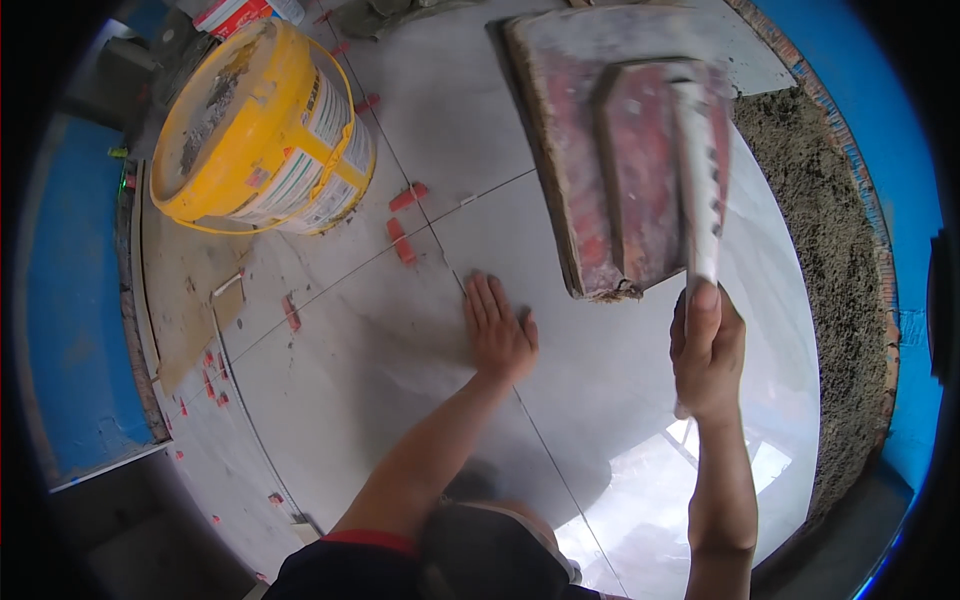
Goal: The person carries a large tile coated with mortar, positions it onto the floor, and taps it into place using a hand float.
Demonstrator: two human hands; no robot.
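My left hand [497,335] lies flat on a glossy pale floor tile [590,350], fingers stretched out, with the fingertips beside the dark joint line between tiles. To the right, my right hand [708,350] is wrapped round the pale handle of a large, worn wooden tamping board [570,190]. The board has a reddish, scuffed top with a smaller block under the handle. It is over the tiles ahead of the hand, its outline slightly blurred; whether it touches them I cannot tell. Red plastic wedges [402,243] stand along the joints ahead of my left hand.
A yellow bucket [270,165] with a grey, crusted lid stands at the far left. Grey mortar [825,220] runs in a strip along the right edge. Blue panels [85,300] border both sides. A brown sheet [190,290] lies left, near more red wedges.
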